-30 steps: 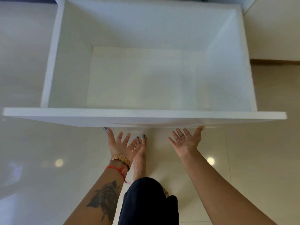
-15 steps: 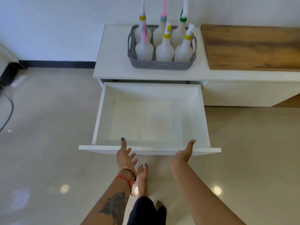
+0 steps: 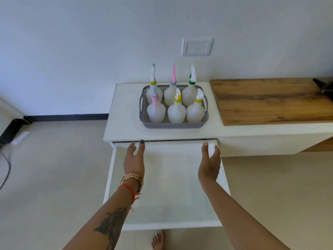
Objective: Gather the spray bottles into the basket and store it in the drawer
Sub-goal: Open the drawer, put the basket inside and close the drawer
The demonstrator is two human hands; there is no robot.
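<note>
- Reaching with both hands above the open drawer [image 3: 115, 177]: my left hand [image 3: 134, 159] and right hand [image 3: 210, 164] have fingers spread and relaxed, holding nothing and touching nothing, palms turned toward each other.
- Basket [image 3: 173, 125], grey, at 12 o'clock from my hands, on the white cabinet top [image 3: 122, 127] just behind the drawer; six spray bottles [image 3: 176, 112] stand upright inside it in two rows of three, their nozzles well above the rim.
- Risk 1, as I judge it: the bottles are tall against a low wall, so a tilted or uneven lift could topple them into one another or over the rim.
- Risk 2: gripping the mesh sides rather than the end handles could flex the basket and let it slip.
- Risk 3: the nozzles may stand higher than the drawer is deep; I cannot tell from this view, and closing could jam against them.
- Risk 4: my bare foot [image 3: 158, 239] at 6 o'clock lies just below the drawer front, under any dropped load.
- Wooden board [image 3: 270, 100], at 2 o'clock, plays no part.
</note>
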